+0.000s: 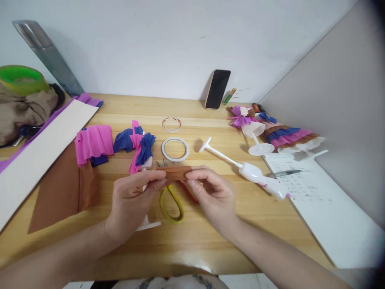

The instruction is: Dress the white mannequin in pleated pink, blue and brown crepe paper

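- Both hands are busy: left hand [132, 200] and right hand [215, 192] each pinch an end of a narrow, folded brown strip of crepe-like paper [175, 173], thumbs and index fingers doing the work.
- That strip is up over roughly the middle of the wooden desk [204, 237], between the front and back edges.
- Right below it: scissors [176, 220] with yellow and red loop handles, partly hidden.
- Toward the back edge, a flat white tape roll [176, 159].
- Bigger brown paper sheet [57, 192] lies toward the left edge, ruffled pink paper [96, 140] touching its upper end.
- Black-screened phone [217, 89] leans on the wall at the back edge.
- White paper pad [319, 200] covers the front right corner area.
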Tool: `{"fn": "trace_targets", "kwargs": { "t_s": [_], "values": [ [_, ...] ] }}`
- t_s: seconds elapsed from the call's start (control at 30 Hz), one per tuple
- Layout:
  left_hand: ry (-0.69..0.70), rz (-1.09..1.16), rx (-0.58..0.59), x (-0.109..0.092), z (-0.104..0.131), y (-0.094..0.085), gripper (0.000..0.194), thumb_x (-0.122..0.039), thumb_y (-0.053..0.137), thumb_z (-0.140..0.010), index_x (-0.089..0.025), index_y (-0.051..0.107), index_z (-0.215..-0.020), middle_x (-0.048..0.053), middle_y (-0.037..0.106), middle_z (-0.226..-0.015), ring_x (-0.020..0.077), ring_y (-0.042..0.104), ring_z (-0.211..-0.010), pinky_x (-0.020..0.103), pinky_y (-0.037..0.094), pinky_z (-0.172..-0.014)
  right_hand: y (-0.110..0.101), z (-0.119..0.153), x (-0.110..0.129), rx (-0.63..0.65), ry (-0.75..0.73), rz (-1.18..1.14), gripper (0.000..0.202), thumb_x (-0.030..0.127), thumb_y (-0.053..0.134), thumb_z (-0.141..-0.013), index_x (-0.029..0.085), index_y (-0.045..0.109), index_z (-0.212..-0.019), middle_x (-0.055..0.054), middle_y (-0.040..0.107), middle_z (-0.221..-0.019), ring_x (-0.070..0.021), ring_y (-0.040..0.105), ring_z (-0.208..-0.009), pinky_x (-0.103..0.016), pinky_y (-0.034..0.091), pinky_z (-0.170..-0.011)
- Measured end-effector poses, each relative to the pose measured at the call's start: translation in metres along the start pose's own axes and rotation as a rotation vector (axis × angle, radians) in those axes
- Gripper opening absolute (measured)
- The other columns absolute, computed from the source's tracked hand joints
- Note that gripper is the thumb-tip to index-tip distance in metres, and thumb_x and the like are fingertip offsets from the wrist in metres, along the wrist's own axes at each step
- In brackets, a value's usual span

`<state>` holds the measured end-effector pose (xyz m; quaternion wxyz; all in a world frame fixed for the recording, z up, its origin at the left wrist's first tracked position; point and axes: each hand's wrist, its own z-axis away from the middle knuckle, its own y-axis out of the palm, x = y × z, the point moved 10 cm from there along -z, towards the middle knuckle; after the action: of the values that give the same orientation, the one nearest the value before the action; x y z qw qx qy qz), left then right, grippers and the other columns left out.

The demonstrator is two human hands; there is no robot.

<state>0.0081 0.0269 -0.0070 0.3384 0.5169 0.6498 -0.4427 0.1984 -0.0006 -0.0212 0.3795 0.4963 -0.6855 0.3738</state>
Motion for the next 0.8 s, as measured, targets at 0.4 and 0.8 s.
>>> {"fn": "trace_targets", "kwargs": {
  "t_s": [0.4,0.8],
  "values": [
    [-0.235,0.133,-0.011,0.023,0.002,0.004,0.010,-0.013,0.077,-0.062,-0.022,0.077,-0.066,-0.001,0.076,-0.069,0.0116,0.069,-0.063,0.018,0.056,-0.064,-0.003,-0.005,0.007,-0.016,-0.030,-0.038,0.017,0.008,0.064,-0.078,0.022,0.072,-0.081,-0.003,0.070,-0.082,-0.0150,0.066,-0.077,-0.027,0.055,-0.069],
    [-0.198,0.076,-0.017,0.019,0.001,0.001,0.008,-0.015,0.075,-0.062,-0.023,0.075,-0.064,0.000,0.076,-0.069,0.0180,0.072,-0.078,0.027,0.058,-0.076,-0.003,-0.005,0.009,-0.036,-0.030,-0.058,0.019,0.006,0.063,-0.078,0.023,0.071,-0.080,-0.002,0.068,-0.078,-0.0142,0.065,-0.074,-0.026,0.054,-0.066]
  ]
}}
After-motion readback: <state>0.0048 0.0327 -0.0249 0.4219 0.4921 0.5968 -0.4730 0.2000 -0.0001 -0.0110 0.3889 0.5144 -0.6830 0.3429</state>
